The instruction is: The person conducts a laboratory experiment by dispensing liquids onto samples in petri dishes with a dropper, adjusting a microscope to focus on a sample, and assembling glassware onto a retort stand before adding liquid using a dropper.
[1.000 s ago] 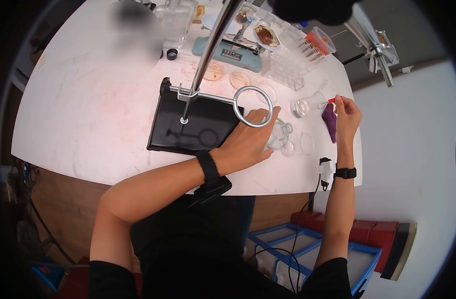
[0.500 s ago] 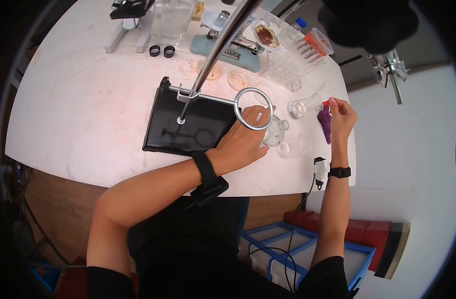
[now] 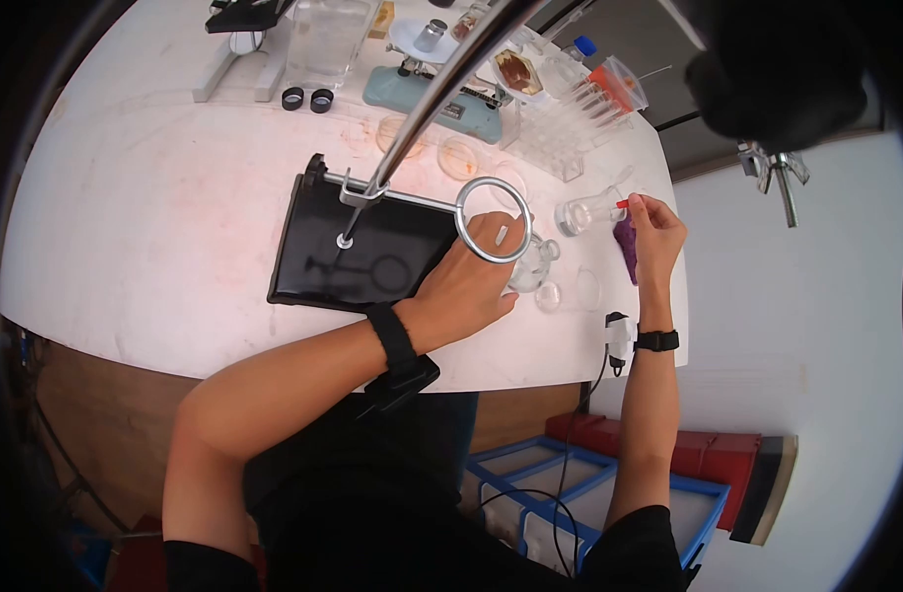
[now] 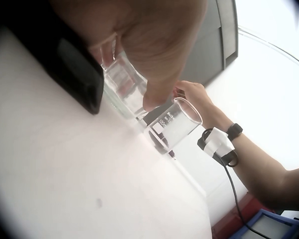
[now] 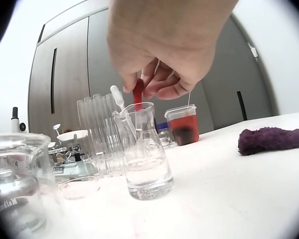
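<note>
My left hand (image 3: 461,291) curls round a clear glass vessel (image 3: 538,264) on the table, beneath the stand's metal ring (image 3: 459,219). My right hand (image 3: 658,237) pinches a red rubber bulb (image 5: 138,93) between thumb and fingers. That bulb is just above the mouth of a glass flask (image 5: 149,177) with clear liquid low inside; how deep its stem reaches, I cannot tell. A white plastic dropper (image 5: 117,97) leans by the flask's rim. In the left wrist view, a small beaker (image 4: 174,124) stands beyond the held vessel (image 4: 122,82).
The stand's black base (image 3: 362,252) lies left of my left hand. Behind are a teal balance (image 3: 436,104), a test tube rack (image 3: 550,143), petri dishes (image 3: 459,158) and a red container (image 5: 183,124). A purple cloth (image 5: 271,140) lies beside the flask.
The head view has shifted, bringing the microscope into sight. My right hand with the red bulb has moved slightly left, closer to the flask. My left hand keeps its grip.
</note>
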`<state>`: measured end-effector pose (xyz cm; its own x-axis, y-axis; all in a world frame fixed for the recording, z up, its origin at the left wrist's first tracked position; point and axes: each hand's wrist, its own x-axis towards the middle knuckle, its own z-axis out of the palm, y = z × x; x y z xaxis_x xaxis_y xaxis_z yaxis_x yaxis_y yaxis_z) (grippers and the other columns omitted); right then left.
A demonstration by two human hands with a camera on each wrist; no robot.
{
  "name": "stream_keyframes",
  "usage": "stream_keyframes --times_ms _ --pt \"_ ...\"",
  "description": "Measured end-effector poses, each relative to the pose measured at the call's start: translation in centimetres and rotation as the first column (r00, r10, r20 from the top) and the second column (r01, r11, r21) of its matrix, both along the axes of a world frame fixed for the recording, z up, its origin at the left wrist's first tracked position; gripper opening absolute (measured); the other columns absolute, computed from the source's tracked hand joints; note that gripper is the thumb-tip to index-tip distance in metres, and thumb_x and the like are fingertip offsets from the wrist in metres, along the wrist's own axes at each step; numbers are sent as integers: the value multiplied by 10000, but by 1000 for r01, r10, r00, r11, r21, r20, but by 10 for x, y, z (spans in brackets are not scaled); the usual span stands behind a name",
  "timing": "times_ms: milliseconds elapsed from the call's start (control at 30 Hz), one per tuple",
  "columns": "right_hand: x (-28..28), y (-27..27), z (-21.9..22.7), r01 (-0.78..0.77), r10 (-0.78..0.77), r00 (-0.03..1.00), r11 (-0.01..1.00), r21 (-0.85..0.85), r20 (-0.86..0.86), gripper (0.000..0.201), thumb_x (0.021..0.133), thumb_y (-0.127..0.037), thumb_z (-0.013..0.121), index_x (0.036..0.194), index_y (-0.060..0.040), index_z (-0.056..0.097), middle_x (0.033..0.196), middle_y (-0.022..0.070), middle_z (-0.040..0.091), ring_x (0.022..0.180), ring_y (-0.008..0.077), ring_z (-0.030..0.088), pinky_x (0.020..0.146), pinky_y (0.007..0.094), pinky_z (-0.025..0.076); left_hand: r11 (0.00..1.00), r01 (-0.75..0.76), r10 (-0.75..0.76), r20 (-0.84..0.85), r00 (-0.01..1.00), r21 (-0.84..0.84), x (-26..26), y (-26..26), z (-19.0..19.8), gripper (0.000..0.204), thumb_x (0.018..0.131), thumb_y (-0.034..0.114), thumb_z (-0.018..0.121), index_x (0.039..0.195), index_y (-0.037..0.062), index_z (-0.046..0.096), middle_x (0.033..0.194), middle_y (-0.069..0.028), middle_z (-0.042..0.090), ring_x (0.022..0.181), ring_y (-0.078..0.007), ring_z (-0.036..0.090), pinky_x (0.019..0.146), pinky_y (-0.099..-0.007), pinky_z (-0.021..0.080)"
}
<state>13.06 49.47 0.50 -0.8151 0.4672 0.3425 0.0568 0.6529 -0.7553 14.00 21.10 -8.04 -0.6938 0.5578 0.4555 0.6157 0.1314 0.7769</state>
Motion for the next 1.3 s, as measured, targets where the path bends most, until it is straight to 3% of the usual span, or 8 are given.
stream_keyframes --times_ms 267,500,733,767,1033,1233,1300 --pt "2 1 5 -15 16 999 999 39 -38 227 895 -166 742 951 52 710 797 32 701 680 54 535 647 200 431 1000 10 -10 3 1000 -3 -2 0 -3 797 737 45 751 1414 -37 337 1332 -260 421 1270 -417 413 1057 -454 399" --pt "13 11 15 30 -19 985 998 63 -173 275 908 -205 738 993 55 706 833 46 678 715 99 544 704 246 457 1000 22 -22 -16 1000 8 -9 3 -21 800 739 49 752 1418 -34 336 1333 -260 420 1274 -419 410 1056 -456 400" --pt "26 5 38 53 -49 963 999 6 -267 209 930 -105 697 1035 75 690 861 64 662 749 109 547 724 237 453 999 33 -33 -2 999 32 -29 13 -35 801 730 41 763 1410 -27 346 1306 -257 445 1254 -420 430 1052 -457 403" --pt "32 4 43 -8 -13 954 997 -70 -298 205 914 -114 713 1006 68 698 818 52 657 727 99 540 713 237 435 1000 16 -16 1 1000 14 -24 12 -26 796 729 40 764 1407 -25 352 1295 -255 451 1242 -421 438 1043 -457 409" --pt "81 -29 33 -135 95 959 982 -136 -267 197 906 -67 712 1020 90 681 872 85 670 738 119 561 727 237 448 1000 25 -25 13 1000 7 -16 11 -24 789 727 38 761 1401 -43 358 1293 -258 460 1229 -417 448 1030 -456 409" --pt "94 -35 14 -96 74 976 991 -97 -203 193 902 -100 724 993 67 693 834 65 665 731 104 562 718 241 451 999 34 -34 14 999 2 -15 5 -17 791 732 38 749 1409 -52 349 1297 -275 447 1234 -426 442 1035 -457 402" --pt "97 -32 10 -82 72 985 995 -59 -160 164 933 -29 661 1034 100 668 869 84 650 750 128 571 743 256 457 1000 28 -28 18 999 10 -16 7 -20 795 730 37 747 1410 -56 346 1297 -280 443 1234 -428 440 1036 -459 401"
